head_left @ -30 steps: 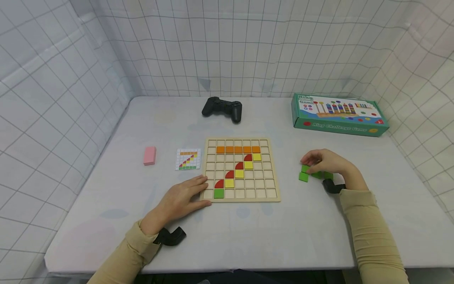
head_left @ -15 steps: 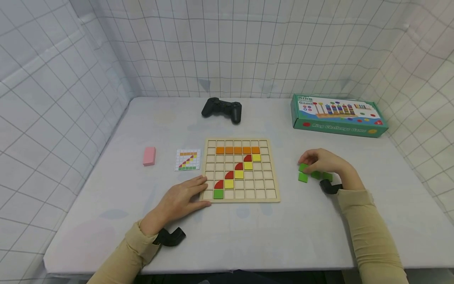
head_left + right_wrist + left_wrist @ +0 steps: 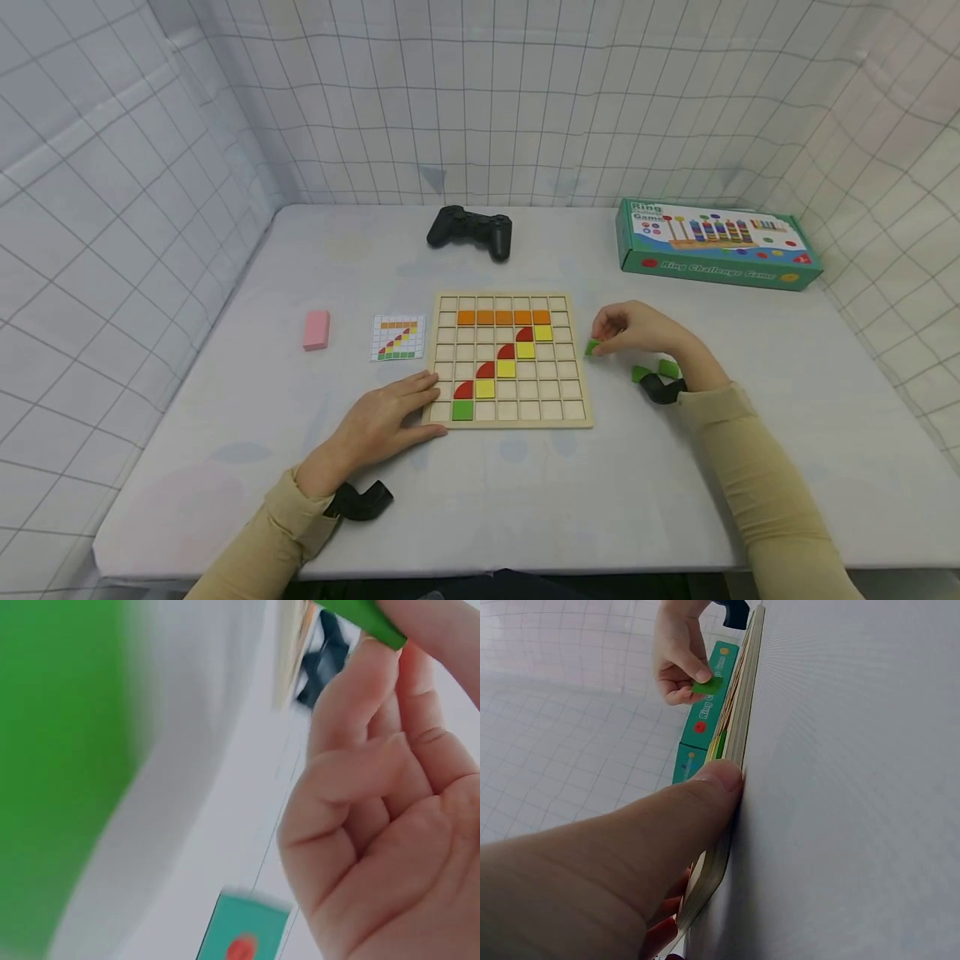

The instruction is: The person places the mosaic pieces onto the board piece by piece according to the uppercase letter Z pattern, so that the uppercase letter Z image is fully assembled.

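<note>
In the head view my right hand [image 3: 637,327] pinches a green square tile [image 3: 592,347] between thumb and fingertips, just off the right edge of the wooden grid board [image 3: 587,421]. The right wrist view shows that green tile [image 3: 367,619] held at the fingertips. My left hand [image 3: 382,421] rests at the board's lower left corner, fingers fairly straight on its left side and thumb against the front edge. On the board lie a row of orange squares [image 3: 503,317], a diagonal of red quarter-circles [image 3: 486,369] and yellow squares [image 3: 506,368], and one green square [image 3: 462,410].
Loose green tiles [image 3: 668,368] lie under the right wrist, partly hidden by its black strap piece [image 3: 662,389]. A pattern card [image 3: 397,337] lies left of the board, with a pink block [image 3: 317,330] beyond. A black game controller [image 3: 471,231] and green game box [image 3: 717,243] stand behind.
My right hand has picked a green tile from the pile and carried it left to the board's right edge. The left hand and board have stayed put.
</note>
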Tool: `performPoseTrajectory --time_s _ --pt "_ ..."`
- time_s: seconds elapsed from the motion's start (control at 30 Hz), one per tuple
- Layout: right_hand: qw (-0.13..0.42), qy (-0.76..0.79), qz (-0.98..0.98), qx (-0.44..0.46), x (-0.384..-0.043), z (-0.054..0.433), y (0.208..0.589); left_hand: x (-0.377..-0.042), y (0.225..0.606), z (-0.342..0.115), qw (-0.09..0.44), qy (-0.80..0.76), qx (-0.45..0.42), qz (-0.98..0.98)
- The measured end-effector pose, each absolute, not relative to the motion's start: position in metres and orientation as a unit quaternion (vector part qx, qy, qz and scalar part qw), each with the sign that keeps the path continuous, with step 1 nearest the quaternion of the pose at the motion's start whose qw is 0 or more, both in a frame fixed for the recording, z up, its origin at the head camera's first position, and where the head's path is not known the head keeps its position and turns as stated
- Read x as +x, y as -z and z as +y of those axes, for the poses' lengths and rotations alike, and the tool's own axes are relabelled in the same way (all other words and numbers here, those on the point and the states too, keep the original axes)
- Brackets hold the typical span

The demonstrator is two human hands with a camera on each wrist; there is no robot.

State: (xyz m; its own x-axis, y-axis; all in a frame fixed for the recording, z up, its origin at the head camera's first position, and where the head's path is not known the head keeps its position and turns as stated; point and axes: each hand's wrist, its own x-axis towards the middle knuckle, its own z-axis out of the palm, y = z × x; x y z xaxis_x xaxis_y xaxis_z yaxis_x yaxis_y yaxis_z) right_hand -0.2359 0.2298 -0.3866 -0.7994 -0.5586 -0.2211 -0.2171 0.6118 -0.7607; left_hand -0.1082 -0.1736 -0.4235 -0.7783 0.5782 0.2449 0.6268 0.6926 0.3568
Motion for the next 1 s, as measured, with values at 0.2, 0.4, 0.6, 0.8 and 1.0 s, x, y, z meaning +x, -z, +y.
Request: performPoseTrajectory --time_s 0.2,0.4,0.6,0.8,1.0 --pt "0.262 0.392 0.830 -0.298 -0.229 0.186 0.378 -0.107 0.423 -0.174 0.059 0.215 -0.328 -0.918" --pt "0.291 0.390 0.800 -0.351 -0.220 0.146 0.375 -0.107 0.423 -0.173 0.062 0.213 -0.331 -0.917" --pt "0.317 0.374 0.791 -0.366 -0.212 0.113 0.375 -0.107 0.422 -0.173 0.060 0.215 -0.331 -0.917" --pt "0.316 0.336 0.794 -0.395 -0.206 0.091 0.377 -0.107 0.422 -0.173 0.061 0.214 -0.329 -0.918" --pt "0.327 0.312 0.805 -0.384 -0.199 0.079 0.377 -0.107 0.421 -0.173 0.061 0.211 -0.329 -0.919"
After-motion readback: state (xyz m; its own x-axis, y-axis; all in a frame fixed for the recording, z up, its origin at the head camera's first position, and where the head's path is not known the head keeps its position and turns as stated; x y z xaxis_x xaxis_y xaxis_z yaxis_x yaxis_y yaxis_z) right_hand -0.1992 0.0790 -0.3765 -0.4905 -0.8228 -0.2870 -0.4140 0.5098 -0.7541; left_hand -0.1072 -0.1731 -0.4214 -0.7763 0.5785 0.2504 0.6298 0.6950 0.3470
